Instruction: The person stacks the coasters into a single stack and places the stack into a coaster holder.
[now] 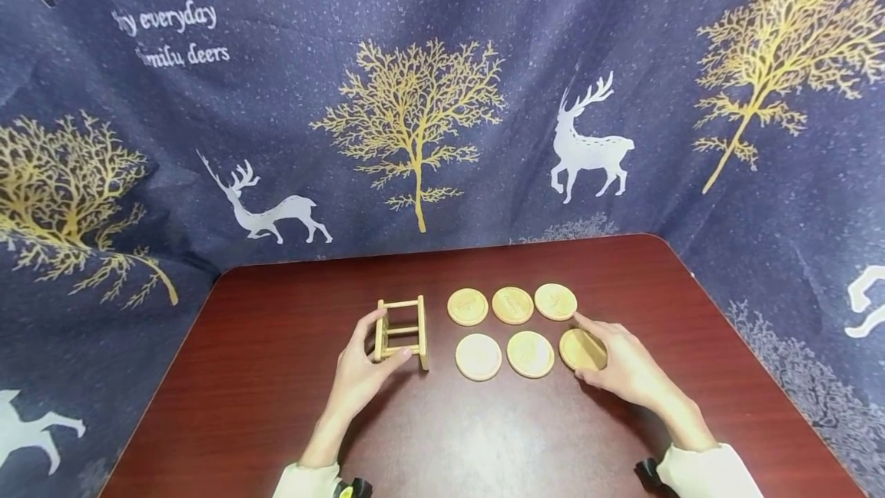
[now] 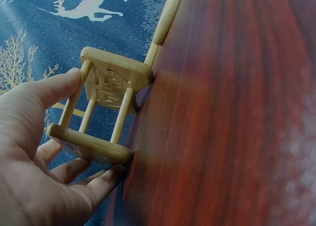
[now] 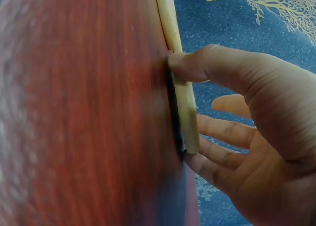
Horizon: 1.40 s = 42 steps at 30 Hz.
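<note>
My left hand (image 1: pixel 361 375) grips a small wooden coaster rack (image 1: pixel 422 329) on the left of the coasters, thumb on one side and fingers on the other. In the left wrist view the rack (image 2: pixel 116 70) shows two end plates, one with a cut-out pattern, joined by round rods. At the near right of the group, my right hand (image 1: pixel 632 363) pinches a round wooden coaster (image 1: pixel 577 346) by its rim. Seen edge-on in the right wrist view, that coaster (image 3: pixel 186 112) has a dark gap beneath it, between thumb and fingers.
Several more round coasters lie flat in two rows: a far row with a left coaster (image 1: pixel 467 307), and a near row with a pale coaster (image 1: pixel 478 357). They rest on a reddish-brown table (image 1: pixel 256 375). Behind it hangs a blue cloth (image 1: pixel 484 206) with deer and trees.
</note>
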Each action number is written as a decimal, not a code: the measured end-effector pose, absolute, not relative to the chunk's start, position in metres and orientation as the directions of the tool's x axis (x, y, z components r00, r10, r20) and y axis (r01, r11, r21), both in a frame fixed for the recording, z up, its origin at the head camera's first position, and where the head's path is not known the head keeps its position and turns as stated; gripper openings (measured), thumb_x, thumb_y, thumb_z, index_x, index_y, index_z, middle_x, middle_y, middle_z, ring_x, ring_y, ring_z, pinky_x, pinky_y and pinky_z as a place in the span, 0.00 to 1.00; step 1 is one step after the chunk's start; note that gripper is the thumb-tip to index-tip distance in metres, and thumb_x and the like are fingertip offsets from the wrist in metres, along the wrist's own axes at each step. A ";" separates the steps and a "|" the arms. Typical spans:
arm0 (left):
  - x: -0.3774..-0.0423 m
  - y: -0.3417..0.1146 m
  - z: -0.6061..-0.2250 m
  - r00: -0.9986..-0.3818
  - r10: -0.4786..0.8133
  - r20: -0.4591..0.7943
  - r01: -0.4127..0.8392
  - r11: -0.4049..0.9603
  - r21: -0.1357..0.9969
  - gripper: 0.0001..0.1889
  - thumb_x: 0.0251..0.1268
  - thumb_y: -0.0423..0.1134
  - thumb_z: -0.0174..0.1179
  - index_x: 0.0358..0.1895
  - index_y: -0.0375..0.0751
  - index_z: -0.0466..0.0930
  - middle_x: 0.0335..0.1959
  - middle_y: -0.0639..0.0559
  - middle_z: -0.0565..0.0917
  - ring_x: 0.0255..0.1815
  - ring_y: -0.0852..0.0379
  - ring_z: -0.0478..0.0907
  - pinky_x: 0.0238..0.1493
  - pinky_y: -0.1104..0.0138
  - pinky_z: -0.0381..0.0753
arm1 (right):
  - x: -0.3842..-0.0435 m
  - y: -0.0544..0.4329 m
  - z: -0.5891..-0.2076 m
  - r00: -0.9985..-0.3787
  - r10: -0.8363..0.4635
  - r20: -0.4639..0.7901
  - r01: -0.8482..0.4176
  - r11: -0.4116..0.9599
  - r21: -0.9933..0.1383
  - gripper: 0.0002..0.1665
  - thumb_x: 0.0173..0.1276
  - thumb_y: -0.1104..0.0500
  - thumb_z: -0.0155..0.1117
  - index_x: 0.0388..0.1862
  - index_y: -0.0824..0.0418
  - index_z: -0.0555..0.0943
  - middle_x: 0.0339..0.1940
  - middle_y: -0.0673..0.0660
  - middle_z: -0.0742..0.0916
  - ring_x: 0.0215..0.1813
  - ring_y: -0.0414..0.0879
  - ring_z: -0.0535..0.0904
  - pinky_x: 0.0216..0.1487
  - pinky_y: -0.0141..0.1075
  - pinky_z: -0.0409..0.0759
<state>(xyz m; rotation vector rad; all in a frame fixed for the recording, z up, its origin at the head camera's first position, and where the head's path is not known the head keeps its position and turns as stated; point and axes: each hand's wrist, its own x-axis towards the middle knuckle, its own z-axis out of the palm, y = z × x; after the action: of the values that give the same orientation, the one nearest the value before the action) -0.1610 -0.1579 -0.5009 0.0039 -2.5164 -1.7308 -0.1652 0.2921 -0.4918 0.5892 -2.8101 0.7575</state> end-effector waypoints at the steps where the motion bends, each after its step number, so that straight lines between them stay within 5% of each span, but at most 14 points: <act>1: -0.161 -0.158 -0.501 -0.996 -0.050 0.070 0.048 0.357 0.933 0.45 0.63 0.43 0.85 0.82 0.51 0.71 0.79 0.39 0.77 0.69 0.36 0.85 0.56 0.63 0.86 | -0.165 0.293 -0.491 -0.907 -0.327 0.266 -0.416 0.793 -0.444 0.55 0.52 0.59 0.91 0.78 0.70 0.77 0.65 0.67 0.89 0.62 0.68 0.84 0.60 0.64 0.82; 25: -0.156 -0.161 -0.506 -0.991 -0.067 0.114 0.078 0.393 0.916 0.44 0.63 0.43 0.84 0.81 0.49 0.73 0.80 0.38 0.77 0.73 0.36 0.81 0.70 0.45 0.82 | -0.167 0.266 -0.489 -0.869 -0.349 0.350 -0.484 0.747 -0.456 0.53 0.49 0.56 0.90 0.76 0.68 0.80 0.61 0.65 0.90 0.60 0.63 0.85 0.60 0.63 0.83; 42: -0.162 -0.158 -0.504 -0.992 -0.102 0.079 0.035 0.380 0.924 0.48 0.56 0.46 0.88 0.80 0.55 0.74 0.77 0.44 0.80 0.65 0.43 0.87 0.55 0.65 0.86 | -0.174 0.254 -0.484 -0.871 -0.383 0.307 -0.488 0.742 -0.460 0.47 0.53 0.57 0.89 0.73 0.68 0.83 0.68 0.67 0.87 0.68 0.66 0.83 0.67 0.63 0.81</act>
<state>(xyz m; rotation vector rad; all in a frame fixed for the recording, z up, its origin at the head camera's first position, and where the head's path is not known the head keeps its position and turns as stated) -0.1616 -0.1579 -0.5036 0.0608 -2.5057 -1.6824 -0.1735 0.2537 -0.4842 0.6947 -2.7488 0.8065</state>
